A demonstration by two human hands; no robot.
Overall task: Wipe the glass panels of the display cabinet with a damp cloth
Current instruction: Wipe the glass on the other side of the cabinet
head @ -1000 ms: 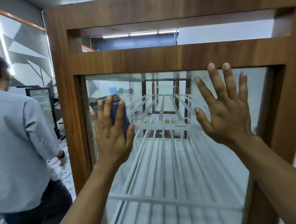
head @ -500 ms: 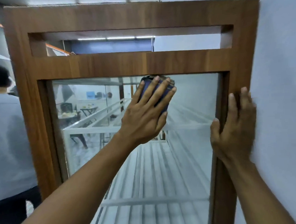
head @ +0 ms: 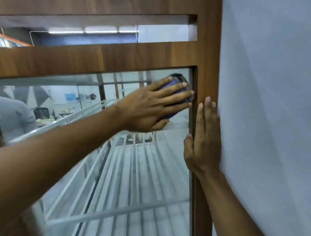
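A wooden display cabinet fills the view, with a large glass panel set in its brown frame. My left hand presses a folded dark blue cloth flat against the glass at the panel's upper right corner, fingers straight and spread over it. My right hand lies flat with straight fingers on the frame's right upright, just below and right of the cloth.
A pale blue-grey wall stands right against the cabinet's right side. White wire shelves show behind the glass. Through the glass at far left a person in a grey shirt is visible.
My left hand has slid the cloth rightward along the top of the glass, from the left side to the upper right corner. My right hand moved off the glass onto the right frame upright.
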